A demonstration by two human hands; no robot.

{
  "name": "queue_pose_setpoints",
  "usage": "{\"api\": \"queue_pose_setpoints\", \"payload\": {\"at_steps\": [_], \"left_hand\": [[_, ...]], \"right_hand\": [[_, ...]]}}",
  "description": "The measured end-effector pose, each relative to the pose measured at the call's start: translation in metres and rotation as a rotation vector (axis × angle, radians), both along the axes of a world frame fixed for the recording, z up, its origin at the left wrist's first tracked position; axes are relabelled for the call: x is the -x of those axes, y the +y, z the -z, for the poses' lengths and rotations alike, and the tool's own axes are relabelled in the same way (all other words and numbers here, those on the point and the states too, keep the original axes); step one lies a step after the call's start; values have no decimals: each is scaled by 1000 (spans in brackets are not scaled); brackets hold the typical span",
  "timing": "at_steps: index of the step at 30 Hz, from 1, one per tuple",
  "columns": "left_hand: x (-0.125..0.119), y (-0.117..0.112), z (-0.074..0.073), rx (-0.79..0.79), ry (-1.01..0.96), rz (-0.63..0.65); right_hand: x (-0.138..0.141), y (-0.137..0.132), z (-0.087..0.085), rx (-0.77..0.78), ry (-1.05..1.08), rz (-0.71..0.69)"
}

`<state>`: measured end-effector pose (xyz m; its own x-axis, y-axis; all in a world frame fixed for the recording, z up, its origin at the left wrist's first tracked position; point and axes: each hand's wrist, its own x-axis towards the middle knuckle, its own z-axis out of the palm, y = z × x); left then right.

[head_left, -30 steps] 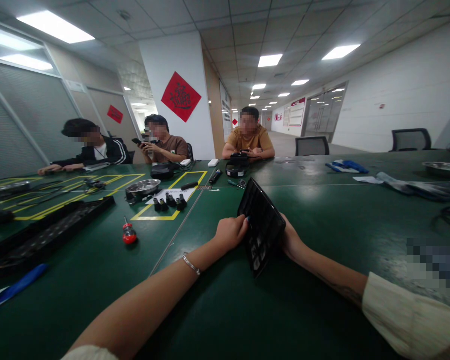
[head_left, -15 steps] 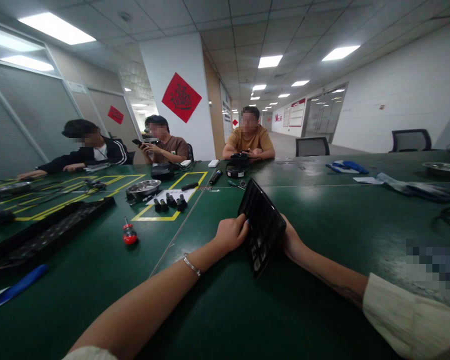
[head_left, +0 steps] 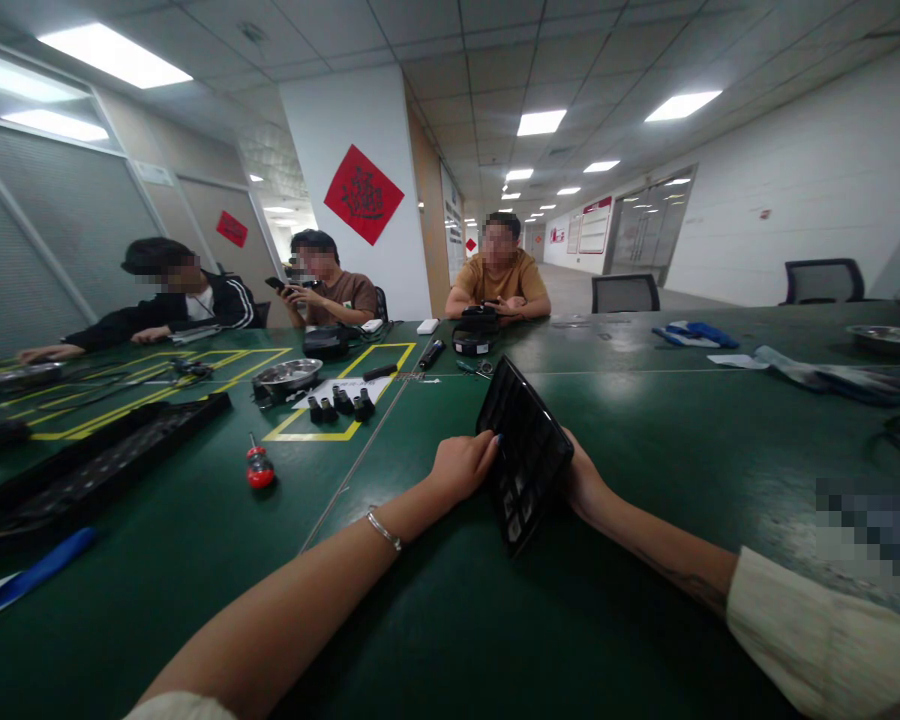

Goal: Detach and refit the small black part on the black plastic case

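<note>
A black gridded tray (head_left: 525, 445) stands tilted on its edge on the green table (head_left: 450, 620) in front of me. My left hand (head_left: 461, 467) grips its left side, fingers curled around the edge. My right hand (head_left: 583, 482) holds the right side from behind, with its fingers mostly hidden by the tray. Small dark parts sit in some of the tray's lower cells.
A red-handled screwdriver (head_left: 257, 470) lies to the left, beside a long black tray (head_left: 97, 465). Further back are a metal bowl (head_left: 286, 376), small black parts (head_left: 337, 406) inside yellow tape lines, and a headset (head_left: 474, 338). Three people sit at the far side. Blue gloves (head_left: 694, 332) lie right.
Both hands and the tray stay nearly still. The person at the far left has slid a hand further left along the table.
</note>
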<state>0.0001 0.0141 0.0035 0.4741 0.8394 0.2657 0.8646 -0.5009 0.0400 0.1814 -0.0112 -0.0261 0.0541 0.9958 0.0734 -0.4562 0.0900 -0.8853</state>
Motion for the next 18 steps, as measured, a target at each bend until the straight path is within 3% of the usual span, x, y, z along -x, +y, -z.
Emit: {"api": "queue_pose_setpoints", "payload": {"at_steps": [18], "left_hand": [[0, -4, -2, -16, 8, 30]], "right_hand": [[2, 3, 1, -4, 5, 19]]}}
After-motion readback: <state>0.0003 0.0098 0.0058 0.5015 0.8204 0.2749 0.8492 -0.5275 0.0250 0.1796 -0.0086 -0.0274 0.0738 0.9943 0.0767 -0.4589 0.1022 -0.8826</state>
